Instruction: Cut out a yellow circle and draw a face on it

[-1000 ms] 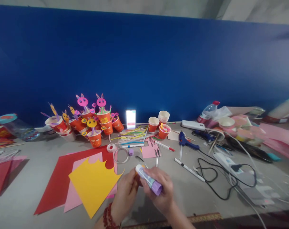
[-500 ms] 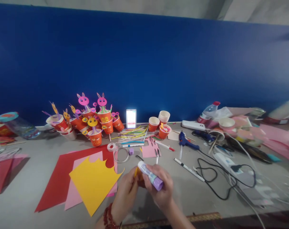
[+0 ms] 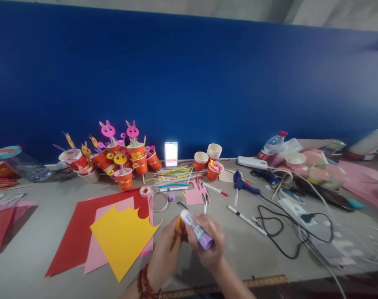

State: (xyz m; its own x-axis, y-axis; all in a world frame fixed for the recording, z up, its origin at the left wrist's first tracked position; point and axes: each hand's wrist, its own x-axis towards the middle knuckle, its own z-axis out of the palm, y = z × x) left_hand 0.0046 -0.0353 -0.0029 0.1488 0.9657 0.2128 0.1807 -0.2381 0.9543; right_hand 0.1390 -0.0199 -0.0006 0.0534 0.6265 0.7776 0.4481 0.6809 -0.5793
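My right hand [image 3: 210, 241] is closed around a glue stick [image 3: 195, 229] with a white body and a purple end, tilted down to the right. My left hand [image 3: 168, 249], with a red bead bracelet [image 3: 143, 282] on the wrist, pinches a small yellow piece [image 3: 179, 224] beside the glue stick's white end. The fingers hide most of that piece. To the left, a yellow sheet [image 3: 123, 236] with a scalloped edge lies over pink and red sheets [image 3: 67, 236]. A purple cap [image 3: 171, 197] stands beyond my hands.
Decorated orange cups [image 3: 124, 180] stand at the back left. Beyond my hands are pipe cleaners [image 3: 176, 173], a roll of tape [image 3: 158, 202], cut pink paper [image 3: 195, 197] and plain cups [image 3: 201, 161]. A blue glue gun [image 3: 245, 185], a marker [image 3: 246, 221] and black cable lie to the right.
Both hands keep their grips and have barely moved. The view has shifted very slightly.
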